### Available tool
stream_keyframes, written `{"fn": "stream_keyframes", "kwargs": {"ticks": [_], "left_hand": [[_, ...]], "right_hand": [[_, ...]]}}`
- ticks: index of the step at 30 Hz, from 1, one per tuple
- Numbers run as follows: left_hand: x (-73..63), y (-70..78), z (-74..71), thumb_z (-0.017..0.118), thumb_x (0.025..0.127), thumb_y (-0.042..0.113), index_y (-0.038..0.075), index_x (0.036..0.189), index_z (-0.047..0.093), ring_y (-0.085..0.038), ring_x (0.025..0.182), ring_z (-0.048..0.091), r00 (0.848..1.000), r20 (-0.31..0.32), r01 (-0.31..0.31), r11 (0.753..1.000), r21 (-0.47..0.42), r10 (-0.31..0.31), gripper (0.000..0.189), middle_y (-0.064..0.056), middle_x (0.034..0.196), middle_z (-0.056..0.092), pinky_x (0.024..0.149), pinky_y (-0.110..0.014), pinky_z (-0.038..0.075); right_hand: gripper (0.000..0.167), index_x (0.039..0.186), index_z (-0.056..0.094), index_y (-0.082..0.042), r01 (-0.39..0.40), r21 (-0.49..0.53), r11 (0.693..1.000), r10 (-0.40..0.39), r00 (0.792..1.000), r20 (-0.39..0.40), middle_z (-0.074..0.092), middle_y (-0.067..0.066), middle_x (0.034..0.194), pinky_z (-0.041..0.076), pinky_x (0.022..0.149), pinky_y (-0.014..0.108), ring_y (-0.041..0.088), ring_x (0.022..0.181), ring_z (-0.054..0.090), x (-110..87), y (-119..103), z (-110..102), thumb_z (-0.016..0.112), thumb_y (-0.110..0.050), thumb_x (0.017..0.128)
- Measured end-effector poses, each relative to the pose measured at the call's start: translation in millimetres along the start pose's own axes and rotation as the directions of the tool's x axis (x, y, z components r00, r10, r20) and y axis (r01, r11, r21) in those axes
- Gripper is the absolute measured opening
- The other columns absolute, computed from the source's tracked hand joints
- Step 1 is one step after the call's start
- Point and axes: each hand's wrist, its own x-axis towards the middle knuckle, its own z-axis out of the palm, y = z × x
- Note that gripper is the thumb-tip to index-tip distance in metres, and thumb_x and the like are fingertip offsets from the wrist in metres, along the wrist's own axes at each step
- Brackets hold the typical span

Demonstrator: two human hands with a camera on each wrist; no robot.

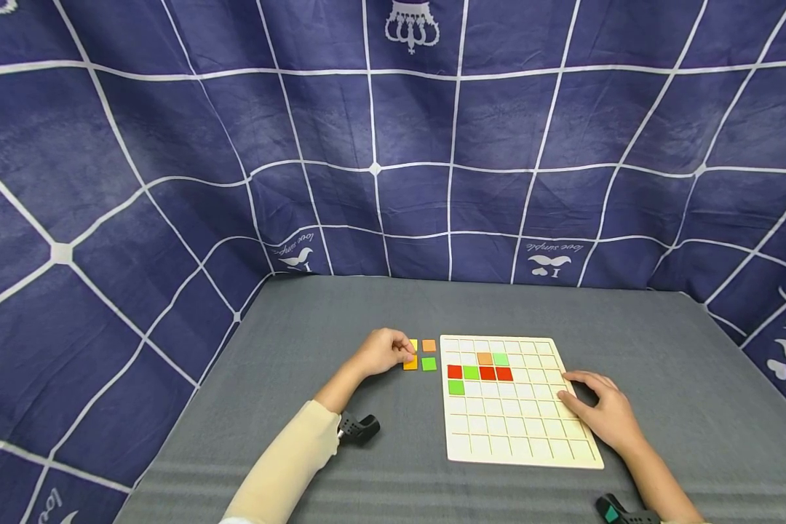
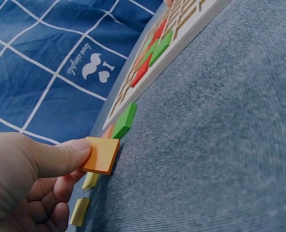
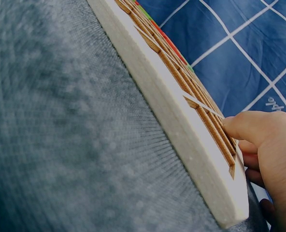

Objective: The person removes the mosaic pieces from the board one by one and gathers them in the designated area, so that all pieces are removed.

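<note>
My left hand (image 1: 384,351) pinches a square orange tile (image 2: 102,153) between thumb and fingers, left of the board. Close by lie a green tile (image 1: 429,364), another orange tile (image 1: 429,346) and a yellow tile (image 1: 414,343), the last partly hidden by the fingers. The pale gridded board (image 1: 524,422) lies flat, with several red, green and orange tiles in its upper left cells. At the board's right edge rests my right hand (image 1: 605,415), its thumb (image 3: 244,126) touching the top and the other fingers beside the rim.
A grey cloth (image 1: 340,313) covers the table. Behind it and at the sides hangs a blue curtain (image 1: 413,124) with white lines. Below the left wrist a black wrist device (image 1: 360,429) shows, and another (image 1: 622,513) is at the right wrist.
</note>
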Motion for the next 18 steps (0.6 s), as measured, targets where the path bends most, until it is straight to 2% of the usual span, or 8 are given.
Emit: {"fn": "stream_keyframes", "kwargs": {"ticks": [7, 18], "left_hand": [[-0.7, -1.8, 1.7, 0.076, 0.084, 0.009, 0.008, 0.082, 0.072, -0.005, 0.059, 0.049, 1.000, 0.009, -0.006, 1.000, 0.005, 0.006, 0.004, 0.006, 0.069, 0.062, 0.056, -0.021, 0.040], [-1.4, -4.7, 5.4, 0.076, 0.085, 0.011, 0.008, 0.081, 0.073, -0.004, 0.060, 0.049, 0.999, -0.024, -0.025, 0.997, 0.070, 0.027, 0.005, 0.006, 0.069, 0.062, 0.057, -0.022, 0.041]], "right_hand": [[0.038, 0.118, 0.066, -0.003, 0.003, 0.000, 1.000, -0.003, 1.000, -0.002, 0.059, 0.024, 0.124, 0.033, 0.092, 0.060, 0.043, 0.119, 0.046, 0.1, -0.3, -0.4, 0.072, -0.027, 0.089], [0.038, 0.118, 0.066, -0.003, 0.002, 0.001, 1.000, -0.002, 1.000, -0.004, 0.059, 0.024, 0.124, 0.033, 0.092, 0.060, 0.043, 0.119, 0.046, 0.0, -0.3, 0.1, 0.073, -0.026, 0.089]]}}
